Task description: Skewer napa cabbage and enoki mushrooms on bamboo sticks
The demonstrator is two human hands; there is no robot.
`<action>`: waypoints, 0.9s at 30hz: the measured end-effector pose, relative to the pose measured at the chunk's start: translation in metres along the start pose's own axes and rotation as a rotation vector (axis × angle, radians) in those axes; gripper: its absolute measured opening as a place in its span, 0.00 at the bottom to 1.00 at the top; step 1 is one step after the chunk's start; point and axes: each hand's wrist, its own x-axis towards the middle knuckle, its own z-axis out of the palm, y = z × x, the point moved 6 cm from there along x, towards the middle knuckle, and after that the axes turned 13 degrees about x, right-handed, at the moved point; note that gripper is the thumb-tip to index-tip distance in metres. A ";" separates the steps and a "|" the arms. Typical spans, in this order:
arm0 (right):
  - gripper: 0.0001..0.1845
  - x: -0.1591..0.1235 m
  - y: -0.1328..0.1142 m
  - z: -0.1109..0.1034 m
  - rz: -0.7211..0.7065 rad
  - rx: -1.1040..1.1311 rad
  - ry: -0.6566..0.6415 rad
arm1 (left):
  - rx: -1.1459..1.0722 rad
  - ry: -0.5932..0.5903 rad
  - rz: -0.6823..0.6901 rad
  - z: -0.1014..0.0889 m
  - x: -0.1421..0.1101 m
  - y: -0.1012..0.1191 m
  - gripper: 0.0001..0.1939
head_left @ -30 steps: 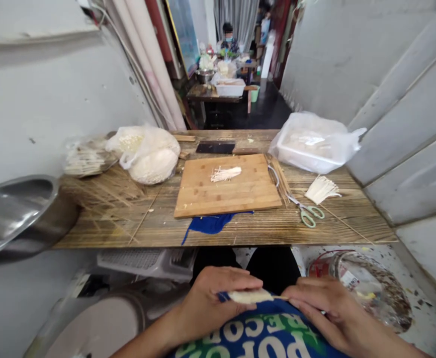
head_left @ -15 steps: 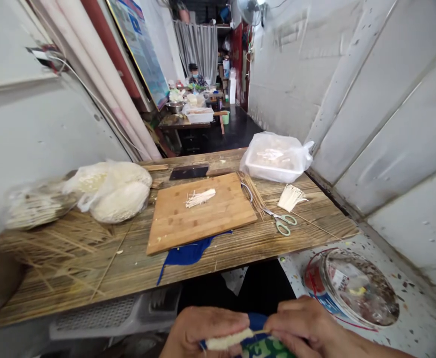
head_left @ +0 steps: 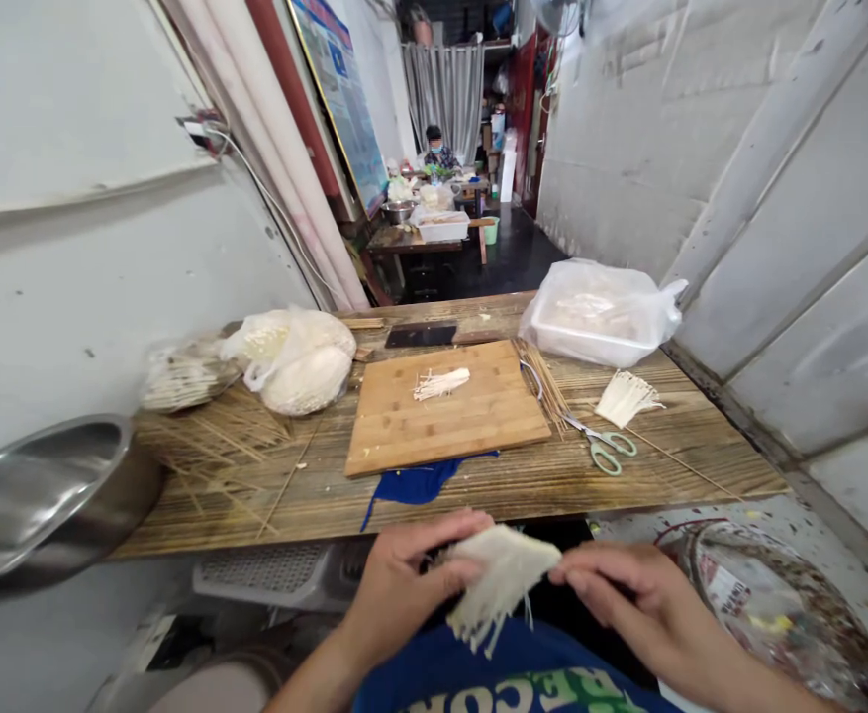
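Observation:
Over my lap, just beyond the table's near edge, my left hand is closed on a flat bunch of enoki mushrooms, thumb on top, with the thin stems and caps hanging down. My right hand pinches at the bunch's right corner. A bamboo skewer showed between the hands earlier; now the fingers and the bunch mostly hide it. A small enoki bunch lies on the wooden cutting board. Another fanned enoki bunch rests at the table's right.
Green-handled scissors and bamboo skewers lie right of the board. Loose skewers and bagged mushrooms are left, beside a steel bowl. A bagged white tray stands back right, a bucket below. Someone sits far back.
Both hands have risen with the enoki bunch, which is now turned flat with its stems down. My right hand is closer to the bunch's edge. The view has swung left.

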 end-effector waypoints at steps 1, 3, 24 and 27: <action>0.15 0.006 0.005 -0.003 0.040 0.054 0.029 | -0.005 0.000 -0.018 -0.004 0.006 -0.002 0.20; 0.18 0.021 0.014 -0.006 0.109 0.165 0.038 | -0.046 -0.063 -0.051 -0.006 0.020 -0.007 0.24; 0.18 0.135 0.062 0.062 0.064 0.628 0.237 | -0.812 0.179 -0.233 -0.040 0.090 -0.034 0.21; 0.18 0.140 0.083 0.083 0.161 0.635 0.131 | -0.844 0.253 -0.327 -0.045 0.090 -0.063 0.15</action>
